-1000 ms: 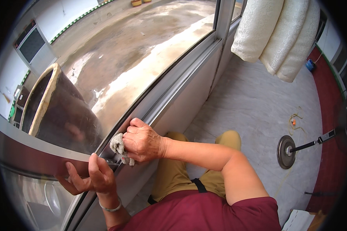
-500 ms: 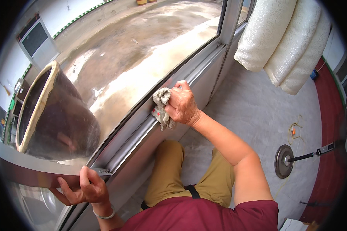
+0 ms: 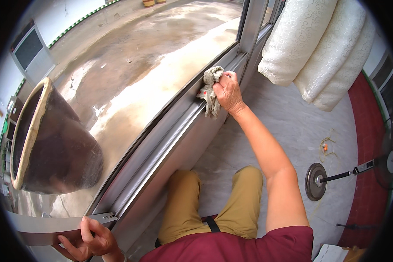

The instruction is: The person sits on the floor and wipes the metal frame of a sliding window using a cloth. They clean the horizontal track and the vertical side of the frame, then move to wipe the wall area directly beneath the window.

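A crumpled grey-beige rag (image 3: 211, 91) with small red marks is bunched in my right hand (image 3: 229, 93). It is pressed onto the metal window track (image 3: 159, 158), near the far end by the upright frame post. At the lower left, my left hand (image 3: 91, 241) has its fingers curled against the edge of the metal sliding sash frame (image 3: 52, 226), close to the track's near end. Part of the left palm and wrist is cut off by the lower rim of the picture.
Beyond the glass stands a large dark jar (image 3: 59, 144) with a pale rim. Rolled white patterned fabric (image 3: 299, 43) hangs at the upper right. A weight plate on a bar (image 3: 315, 181) and a yellow cord (image 3: 326, 146) lie to the right, on the grey floor (image 3: 284, 120).
My right hand has slid the rag farther along the track, away from me toward the upright post. The left hand stays at the sash frame, now lower in the picture as the view shifted.
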Action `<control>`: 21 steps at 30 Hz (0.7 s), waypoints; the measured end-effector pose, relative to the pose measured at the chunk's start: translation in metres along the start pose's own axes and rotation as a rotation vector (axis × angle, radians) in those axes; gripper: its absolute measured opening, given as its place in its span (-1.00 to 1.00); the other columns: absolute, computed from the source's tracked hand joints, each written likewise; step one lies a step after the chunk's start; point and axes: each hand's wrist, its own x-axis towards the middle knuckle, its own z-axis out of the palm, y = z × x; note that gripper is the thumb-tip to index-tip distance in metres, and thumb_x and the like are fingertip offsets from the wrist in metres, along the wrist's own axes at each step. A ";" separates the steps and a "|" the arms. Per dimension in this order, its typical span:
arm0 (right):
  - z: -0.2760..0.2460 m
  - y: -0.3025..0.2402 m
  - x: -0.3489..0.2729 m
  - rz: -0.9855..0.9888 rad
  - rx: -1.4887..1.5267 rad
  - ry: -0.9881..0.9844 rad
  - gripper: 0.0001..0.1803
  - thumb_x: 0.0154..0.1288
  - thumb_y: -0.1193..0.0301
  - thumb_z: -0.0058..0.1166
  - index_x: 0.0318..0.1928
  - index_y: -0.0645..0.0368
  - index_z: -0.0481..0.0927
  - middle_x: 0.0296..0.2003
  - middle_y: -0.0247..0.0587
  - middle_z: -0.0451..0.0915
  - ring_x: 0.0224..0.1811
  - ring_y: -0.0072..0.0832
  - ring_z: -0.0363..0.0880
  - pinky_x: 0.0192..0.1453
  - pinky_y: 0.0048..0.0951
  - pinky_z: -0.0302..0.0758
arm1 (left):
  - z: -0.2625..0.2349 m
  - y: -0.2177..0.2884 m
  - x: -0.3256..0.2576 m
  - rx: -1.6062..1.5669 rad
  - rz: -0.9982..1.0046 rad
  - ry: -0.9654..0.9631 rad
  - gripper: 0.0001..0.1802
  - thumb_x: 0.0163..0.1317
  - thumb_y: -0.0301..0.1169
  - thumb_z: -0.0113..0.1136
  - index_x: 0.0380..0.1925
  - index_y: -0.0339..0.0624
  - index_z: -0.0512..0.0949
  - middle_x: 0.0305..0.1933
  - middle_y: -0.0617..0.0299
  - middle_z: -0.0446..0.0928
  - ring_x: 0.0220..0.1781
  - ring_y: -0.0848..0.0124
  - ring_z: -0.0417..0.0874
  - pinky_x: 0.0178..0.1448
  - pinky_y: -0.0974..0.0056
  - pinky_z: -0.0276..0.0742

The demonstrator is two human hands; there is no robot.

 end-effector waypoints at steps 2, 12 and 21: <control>-0.002 0.026 0.002 -0.021 -0.085 -0.017 -0.76 0.22 0.47 -0.11 -0.19 0.23 0.61 -0.22 -0.07 0.65 -0.04 -0.07 0.55 0.34 -0.12 0.30 | 0.000 0.004 0.002 0.009 0.004 -0.011 -0.92 0.32 -0.42 0.26 -0.21 -0.03 0.64 0.33 -0.05 0.24 0.45 -0.09 0.18 0.26 0.03 0.58; -0.011 0.158 0.038 -0.141 -0.343 0.096 -0.91 0.18 0.53 -0.07 -0.36 0.24 0.50 -0.31 -0.01 0.57 -0.21 0.05 0.56 -0.13 -0.04 0.54 | 0.000 0.010 -0.007 0.085 -0.053 -0.106 -0.82 0.36 -0.19 0.27 -0.33 -0.01 0.62 0.32 -0.43 0.14 0.29 -0.12 0.25 0.10 -0.06 0.46; -0.015 0.169 0.050 0.233 -0.197 0.056 -0.79 0.25 0.36 -0.12 -0.24 0.17 0.55 -0.38 0.20 0.61 -0.27 0.21 0.57 -0.14 0.09 0.49 | -0.020 -0.020 -0.061 0.116 -0.149 -0.224 -0.90 0.32 -0.30 0.30 -0.35 0.01 0.61 0.22 -0.25 0.32 -0.14 0.08 0.49 -0.21 0.12 0.51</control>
